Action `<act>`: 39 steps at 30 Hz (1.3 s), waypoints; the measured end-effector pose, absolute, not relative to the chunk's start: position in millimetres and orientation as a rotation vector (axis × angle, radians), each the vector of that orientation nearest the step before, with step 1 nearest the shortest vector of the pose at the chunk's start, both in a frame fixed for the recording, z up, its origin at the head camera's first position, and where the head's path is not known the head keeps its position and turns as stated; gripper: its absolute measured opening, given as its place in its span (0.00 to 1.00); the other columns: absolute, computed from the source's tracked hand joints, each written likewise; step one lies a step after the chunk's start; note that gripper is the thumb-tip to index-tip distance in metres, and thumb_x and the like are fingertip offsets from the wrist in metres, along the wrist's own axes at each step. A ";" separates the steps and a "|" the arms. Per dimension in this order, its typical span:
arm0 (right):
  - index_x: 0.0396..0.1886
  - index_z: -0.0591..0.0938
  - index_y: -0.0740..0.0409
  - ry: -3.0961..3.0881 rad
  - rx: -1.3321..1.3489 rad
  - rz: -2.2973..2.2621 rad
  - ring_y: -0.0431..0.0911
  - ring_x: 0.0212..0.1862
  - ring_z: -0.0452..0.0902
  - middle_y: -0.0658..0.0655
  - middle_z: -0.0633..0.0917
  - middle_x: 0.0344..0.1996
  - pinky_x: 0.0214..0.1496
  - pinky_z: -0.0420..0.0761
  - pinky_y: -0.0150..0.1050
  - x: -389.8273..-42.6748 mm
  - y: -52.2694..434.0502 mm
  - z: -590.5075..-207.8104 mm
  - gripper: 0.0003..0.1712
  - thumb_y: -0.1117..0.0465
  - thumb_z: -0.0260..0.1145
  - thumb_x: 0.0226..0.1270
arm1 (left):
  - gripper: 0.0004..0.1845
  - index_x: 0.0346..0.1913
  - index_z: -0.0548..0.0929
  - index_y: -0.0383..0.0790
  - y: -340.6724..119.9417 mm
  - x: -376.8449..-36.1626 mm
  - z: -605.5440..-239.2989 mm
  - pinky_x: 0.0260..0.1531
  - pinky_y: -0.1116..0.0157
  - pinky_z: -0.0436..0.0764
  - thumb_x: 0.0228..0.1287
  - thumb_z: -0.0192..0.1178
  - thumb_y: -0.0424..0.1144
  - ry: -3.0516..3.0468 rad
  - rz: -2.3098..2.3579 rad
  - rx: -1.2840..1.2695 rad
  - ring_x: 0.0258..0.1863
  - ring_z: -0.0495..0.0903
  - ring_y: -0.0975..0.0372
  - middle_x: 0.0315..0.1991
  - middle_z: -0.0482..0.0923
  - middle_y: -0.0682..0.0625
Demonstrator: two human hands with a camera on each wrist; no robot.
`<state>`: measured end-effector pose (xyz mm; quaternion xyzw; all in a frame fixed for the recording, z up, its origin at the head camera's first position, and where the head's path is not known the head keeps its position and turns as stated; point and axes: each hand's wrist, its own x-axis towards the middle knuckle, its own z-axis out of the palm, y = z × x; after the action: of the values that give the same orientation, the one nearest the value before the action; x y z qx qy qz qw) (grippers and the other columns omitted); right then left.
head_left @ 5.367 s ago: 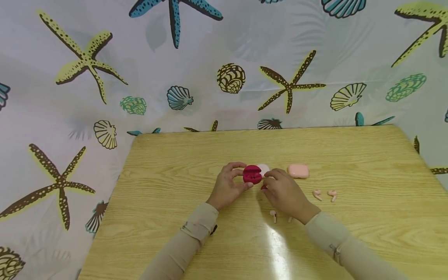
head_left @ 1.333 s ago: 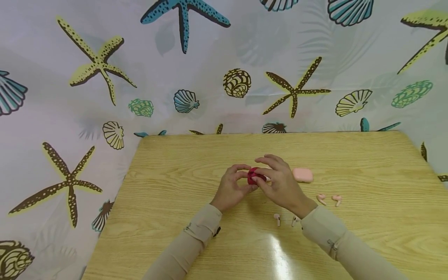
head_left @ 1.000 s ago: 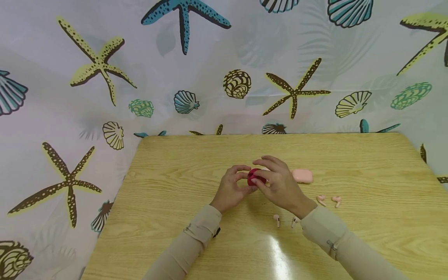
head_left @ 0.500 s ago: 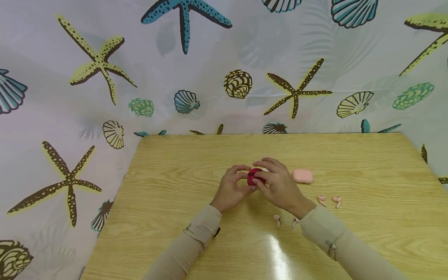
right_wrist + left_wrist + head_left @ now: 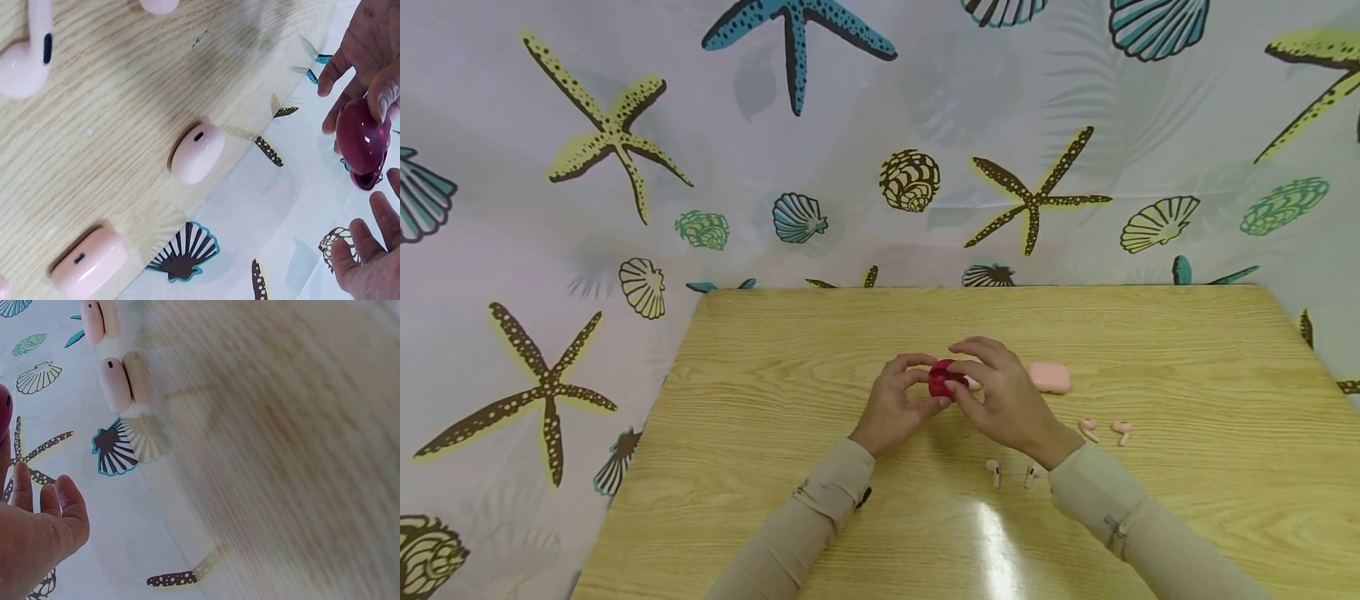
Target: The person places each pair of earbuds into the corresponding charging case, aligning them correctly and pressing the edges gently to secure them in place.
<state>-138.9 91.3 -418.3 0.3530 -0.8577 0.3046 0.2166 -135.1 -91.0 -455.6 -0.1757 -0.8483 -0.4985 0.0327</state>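
Note:
A glossy red earbud case [image 5: 942,379] is held up over the table, its lid raised. My left hand [image 5: 891,404] grips it from the left, fingers behind and thumb in front. My right hand's [image 5: 1003,400] thumb and index finger meet the case at its opening; what lies between those fingertips is hidden. In the right wrist view, the left thumb lies on the red case [image 5: 362,137], and several fingers of my right hand [image 5: 375,256] spread below it. The left wrist view shows my left hand [image 5: 37,531] under the red case [image 5: 4,409], cut off at the edge.
A white case [image 5: 199,153] stands partly behind my right hand. To its right is a pink case [image 5: 1048,377]. Two pink earbuds [image 5: 1122,430] lie on the table at right; two white earbuds [image 5: 995,472] lie nearer. A patterned cloth [image 5: 842,167] hangs behind the table [image 5: 760,350].
Earlier, my right hand held a small red piece apart from the raised-lid case; now its thumb and index finger are at the opening. Over the last second both hands stay almost still.

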 end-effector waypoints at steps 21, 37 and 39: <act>0.61 0.75 0.61 -2.636 0.914 0.482 0.68 0.66 0.64 0.67 0.69 0.67 0.60 0.69 0.67 -137.9 96.3 -426.9 0.43 0.50 0.79 0.45 | 0.11 0.38 0.86 0.34 -91.3 -135.4 -456.2 0.63 0.48 0.69 0.55 0.69 0.37 -2.617 -1.563 -0.551 0.62 0.70 0.51 0.57 0.75 0.45; 0.56 0.79 0.60 -2.569 0.935 0.478 0.66 0.64 0.68 0.65 0.73 0.63 0.56 0.73 0.65 -139.2 95.6 -428.9 0.38 0.51 0.80 0.44 | 0.09 0.36 0.86 0.35 -91.2 -135.7 -456.2 0.61 0.48 0.69 0.56 0.69 0.37 -2.615 -1.544 -0.548 0.61 0.70 0.51 0.56 0.76 0.45; 0.56 0.79 0.60 -2.564 0.937 0.479 0.66 0.64 0.68 0.65 0.74 0.63 0.56 0.74 0.65 -139.2 96.3 -428.9 0.38 0.51 0.80 0.44 | 0.09 0.36 0.86 0.35 -90.9 -135.7 -455.6 0.61 0.47 0.69 0.56 0.68 0.38 -2.616 -1.542 -0.550 0.61 0.70 0.51 0.56 0.76 0.45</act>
<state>-139.2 96.3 -428.9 0.3322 -0.9093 0.1700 0.1842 -135.7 -90.9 -455.6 -0.1780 -0.8474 -0.4994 0.0276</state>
